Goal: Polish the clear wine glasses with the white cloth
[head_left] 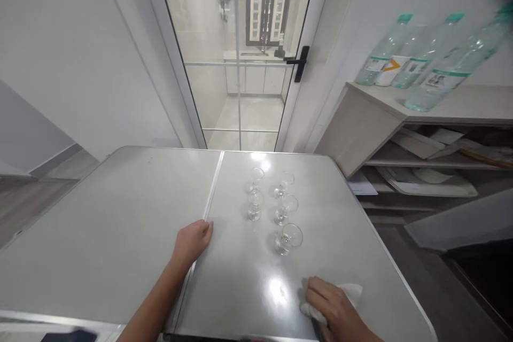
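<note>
My left hand point(193, 239) is curled into a fist on the table, right at the pale strip point(214, 184) that crosses the tabletop. Whatever the fist may hold is hidden. Near the front right of the table, my right hand point(334, 307) grips a crumpled white cloth point(352, 293), part of which sticks out past the fingers. A dark narrow thing shows below that hand, too little of it to name. Between and beyond my hands, several clear stemmed glasses stand upright in two columns, the closest one point(289, 238) nearest my right hand and another point(255, 206) further left.
The grey table point(120, 224) has rounded far corners and a metal edge. Behind it is a glass door point(256, 80) with a black handle point(300, 63). To the right, a shelf unit point(368, 101) carries several clear bottles point(441, 83) on top and papers and trays point(428, 181) below.
</note>
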Demonstrator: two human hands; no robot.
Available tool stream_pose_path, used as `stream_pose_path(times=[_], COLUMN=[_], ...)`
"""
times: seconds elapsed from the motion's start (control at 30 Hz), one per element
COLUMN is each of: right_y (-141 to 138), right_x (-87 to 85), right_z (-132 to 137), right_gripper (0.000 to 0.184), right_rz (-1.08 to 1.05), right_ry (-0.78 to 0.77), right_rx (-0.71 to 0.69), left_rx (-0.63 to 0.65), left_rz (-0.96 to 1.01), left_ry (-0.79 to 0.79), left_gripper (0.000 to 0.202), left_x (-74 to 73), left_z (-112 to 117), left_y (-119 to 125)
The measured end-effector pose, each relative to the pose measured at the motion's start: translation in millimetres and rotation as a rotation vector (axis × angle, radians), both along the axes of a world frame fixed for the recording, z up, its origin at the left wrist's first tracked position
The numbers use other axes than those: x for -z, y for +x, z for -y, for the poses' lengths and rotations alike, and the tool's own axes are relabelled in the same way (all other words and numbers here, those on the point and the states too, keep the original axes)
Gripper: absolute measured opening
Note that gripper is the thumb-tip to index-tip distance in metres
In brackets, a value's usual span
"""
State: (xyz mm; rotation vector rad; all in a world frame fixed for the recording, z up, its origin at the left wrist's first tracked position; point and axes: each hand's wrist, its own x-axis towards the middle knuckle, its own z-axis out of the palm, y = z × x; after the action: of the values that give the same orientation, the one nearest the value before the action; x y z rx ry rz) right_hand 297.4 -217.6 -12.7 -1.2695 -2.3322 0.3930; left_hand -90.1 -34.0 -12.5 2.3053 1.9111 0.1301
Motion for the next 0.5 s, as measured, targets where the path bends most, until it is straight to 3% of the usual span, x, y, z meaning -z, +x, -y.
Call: stream_pose_path(times=[0.1,0.5], right_y=[-1.3,-0.6], right_x=[5.1,6.0], right_z=[-1.2,-0.6], right_gripper=[0.015,0.014], right_rz=[0.0,0.07], right_ry=[0.054,0.009], right_rx=[-0.017,-0.017], left_rx=[0.009,-0.005], left_rz=[-0.009,-0.057], left_ry=[-0.007,-0.008], left_gripper=[0.05,0.046], left_x=[0.8,7.2], left_z=[-0.3,2.1], left_y=[-1.9,-1.6])
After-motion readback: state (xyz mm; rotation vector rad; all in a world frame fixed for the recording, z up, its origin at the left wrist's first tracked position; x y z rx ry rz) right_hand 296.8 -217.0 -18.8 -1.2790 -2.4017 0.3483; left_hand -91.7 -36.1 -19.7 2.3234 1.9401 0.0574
